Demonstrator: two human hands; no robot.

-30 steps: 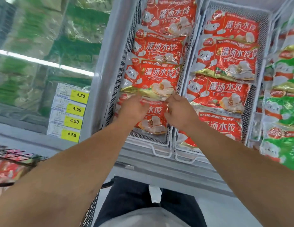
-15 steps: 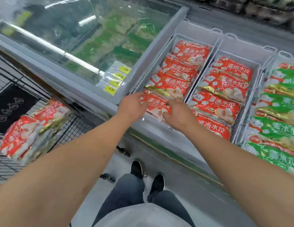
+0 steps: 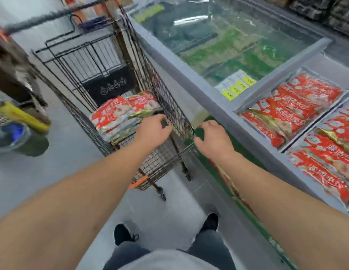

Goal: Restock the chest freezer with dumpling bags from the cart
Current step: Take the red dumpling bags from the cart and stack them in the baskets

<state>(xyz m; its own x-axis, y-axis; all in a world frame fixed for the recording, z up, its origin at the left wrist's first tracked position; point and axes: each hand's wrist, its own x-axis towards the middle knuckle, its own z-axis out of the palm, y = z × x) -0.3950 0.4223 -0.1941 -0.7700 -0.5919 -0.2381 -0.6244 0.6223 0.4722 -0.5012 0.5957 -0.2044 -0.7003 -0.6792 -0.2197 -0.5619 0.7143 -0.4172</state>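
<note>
Two hands hovering empty, fingers loosely curled: left hand point(image 3: 153, 130) over wire cart point(image 3: 103, 78), right hand point(image 3: 213, 140) beside rim. Red dumpling bags point(image 3: 121, 115) lying stacked inside cart; best gripping top bag by both edges, keeping it flat for chest freezer point(image 3: 212, 90).

You can read little here: the red bags point(image 3: 292, 112) in the freezer point(image 3: 214, 88) carry large white Chinese characters, blurred past sure reading. The yellow price tags point(image 3: 236, 88) on the freezer's glass lid show small dark figures too smeared to make out. The black panel point(image 3: 109, 86) in the cart point(image 3: 160, 88) bears only pale pictograms, no words.
</note>
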